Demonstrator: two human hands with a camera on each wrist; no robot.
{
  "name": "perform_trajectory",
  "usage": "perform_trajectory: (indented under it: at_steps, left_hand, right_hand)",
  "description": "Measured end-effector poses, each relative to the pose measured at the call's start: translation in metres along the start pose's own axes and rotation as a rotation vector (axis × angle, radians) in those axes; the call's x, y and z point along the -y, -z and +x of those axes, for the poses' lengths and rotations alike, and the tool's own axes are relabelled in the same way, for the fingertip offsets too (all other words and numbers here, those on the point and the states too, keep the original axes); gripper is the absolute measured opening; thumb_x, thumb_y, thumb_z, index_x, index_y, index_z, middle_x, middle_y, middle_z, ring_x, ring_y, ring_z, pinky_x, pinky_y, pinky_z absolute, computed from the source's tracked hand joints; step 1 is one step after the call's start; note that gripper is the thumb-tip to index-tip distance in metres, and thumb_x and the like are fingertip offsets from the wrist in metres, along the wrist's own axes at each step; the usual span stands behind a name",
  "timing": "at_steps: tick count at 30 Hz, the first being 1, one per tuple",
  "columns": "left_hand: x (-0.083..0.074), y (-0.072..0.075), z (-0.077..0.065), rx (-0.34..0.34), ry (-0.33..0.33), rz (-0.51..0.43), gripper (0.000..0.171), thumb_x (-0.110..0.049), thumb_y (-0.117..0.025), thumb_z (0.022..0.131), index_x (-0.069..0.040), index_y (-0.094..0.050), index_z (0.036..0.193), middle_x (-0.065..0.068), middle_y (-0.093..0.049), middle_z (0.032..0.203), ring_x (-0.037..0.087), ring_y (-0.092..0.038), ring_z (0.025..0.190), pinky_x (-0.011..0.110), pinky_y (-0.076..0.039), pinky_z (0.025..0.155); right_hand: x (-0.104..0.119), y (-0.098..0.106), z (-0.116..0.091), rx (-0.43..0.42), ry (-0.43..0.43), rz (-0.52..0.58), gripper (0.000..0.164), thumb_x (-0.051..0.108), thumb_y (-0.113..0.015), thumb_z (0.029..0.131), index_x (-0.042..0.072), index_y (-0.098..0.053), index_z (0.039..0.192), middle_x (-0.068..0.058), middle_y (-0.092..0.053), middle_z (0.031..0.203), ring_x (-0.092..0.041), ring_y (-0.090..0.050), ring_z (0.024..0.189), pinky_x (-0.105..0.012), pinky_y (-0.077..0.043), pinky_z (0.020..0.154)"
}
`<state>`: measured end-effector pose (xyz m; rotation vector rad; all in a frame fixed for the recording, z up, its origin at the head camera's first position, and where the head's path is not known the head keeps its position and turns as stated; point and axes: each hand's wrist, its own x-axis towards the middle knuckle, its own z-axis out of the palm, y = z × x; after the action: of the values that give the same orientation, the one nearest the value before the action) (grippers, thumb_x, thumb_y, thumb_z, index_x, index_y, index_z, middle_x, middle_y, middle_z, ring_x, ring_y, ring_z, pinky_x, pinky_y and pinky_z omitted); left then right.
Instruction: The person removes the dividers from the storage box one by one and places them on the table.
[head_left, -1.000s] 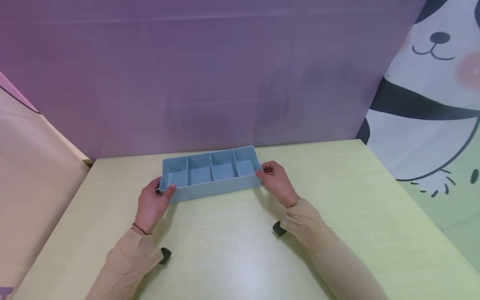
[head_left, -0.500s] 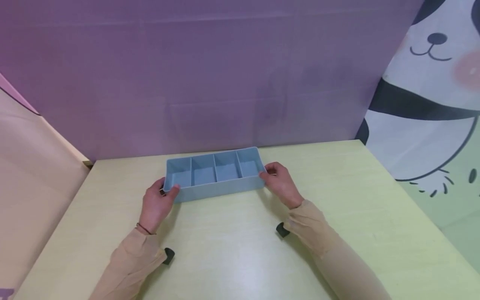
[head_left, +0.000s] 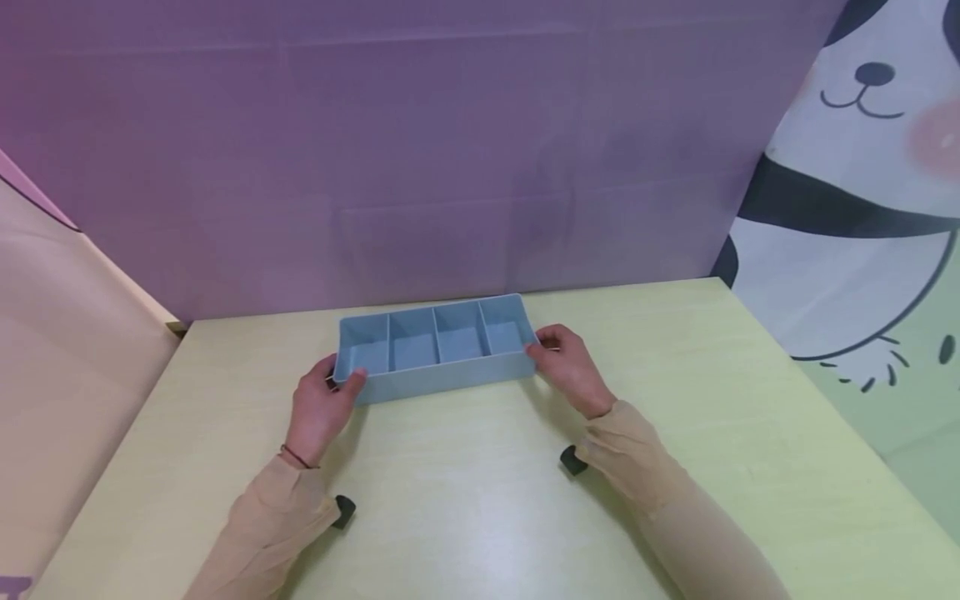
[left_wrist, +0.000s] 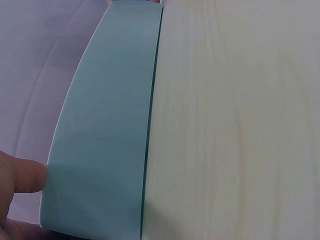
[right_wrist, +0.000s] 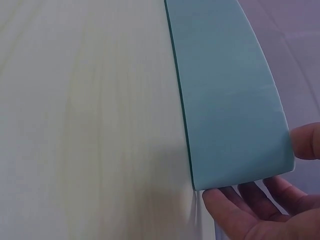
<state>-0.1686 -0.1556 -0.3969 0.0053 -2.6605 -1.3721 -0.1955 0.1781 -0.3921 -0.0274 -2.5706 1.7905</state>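
A light blue divided storage box (head_left: 450,375), with several compartments in a row and nothing visible in them, is at the far part of the table. My left hand (head_left: 318,412) grips its left end, thumb at the near rim. At the opposite end my right hand (head_left: 576,375) holds on, its thumb also at the rim. In the left wrist view the left thumb (left_wrist: 29,175) touches the top edge of the box's long wall (left_wrist: 102,120). The right wrist view has fingers (right_wrist: 227,212) against the short end; parts of both hands are hidden.
The pale wooden table (head_left: 450,492) spreads out in front of the box. Behind the box, close to it, hangs a purple cloth (head_left: 450,167). A panda-print sheet (head_left: 847,275) hangs at the right. Black blocks (head_left: 574,460) show at both sleeves.
The box and both hands have shifted a little to the right in the head view. Both hands keep their hold on the ends.
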Motion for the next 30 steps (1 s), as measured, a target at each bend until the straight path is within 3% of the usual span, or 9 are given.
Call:
perform_trajectory:
  at_steps: [30]
  left_hand:
    - [-0.0039,-0.0056,-0.0013,0.013,-0.003,0.007,0.053,-0.026,-0.053,0.088,0.008,-0.038,0.126,0.032,-0.046,0.122,0.036,-0.049,0.104,0.049,-0.046,0.084]
  right_hand:
    - [-0.0047,0.0074,-0.0021,0.003,-0.016,0.013,0.036,0.019,-0.056,0.085,-0.005,-0.046,0.111,-0.019,-0.050,0.104,-0.029,-0.052,0.085,-0.042,-0.049,0.074]
